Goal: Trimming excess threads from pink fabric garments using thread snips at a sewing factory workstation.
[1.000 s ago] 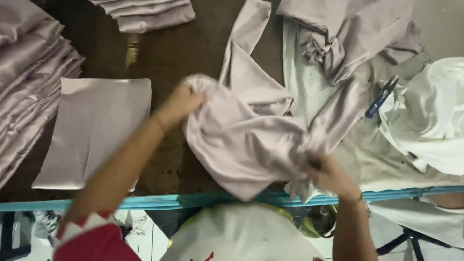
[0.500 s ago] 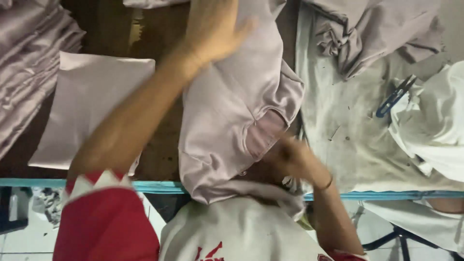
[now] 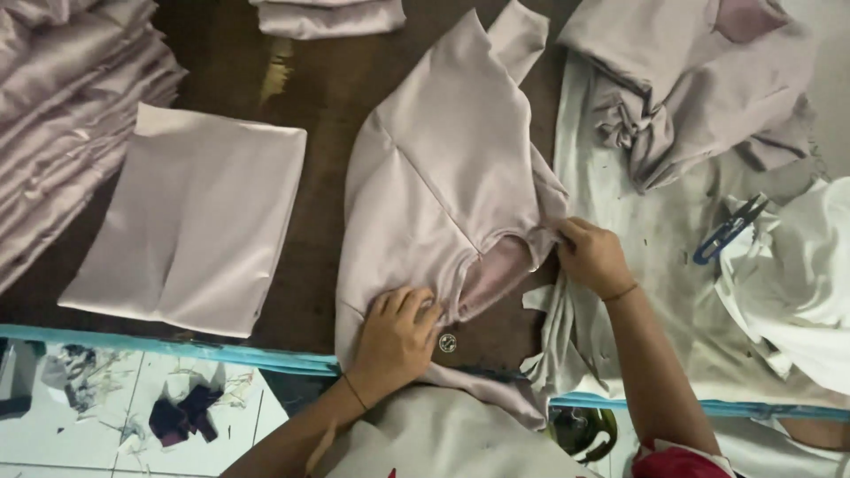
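Observation:
A pale lilac satin garment (image 3: 443, 168) lies spread flat on the dark wooden table (image 3: 323, 88), its neckline toward me. My left hand (image 3: 397, 341) presses down on its near left shoulder, fingers curled on the cloth by the neck opening. My right hand (image 3: 591, 257) pinches the garment's right edge beside the pinkish neck lining (image 3: 496, 274). A small round button (image 3: 448, 343) shows just below the neckline.
A folded lilac piece (image 3: 190, 221) lies to the left, with a tall stack of folded ones (image 3: 62, 115) at the far left. A crumpled lilac heap (image 3: 699, 80) sits at top right on a grey cloth (image 3: 646, 239). Blue thread snips (image 3: 730, 228) lie beside white fabric (image 3: 797, 274).
The garment was bunched and lifted between both hands; it now lies spread flat. My left hand has come down from high over the table to the near shoulder.

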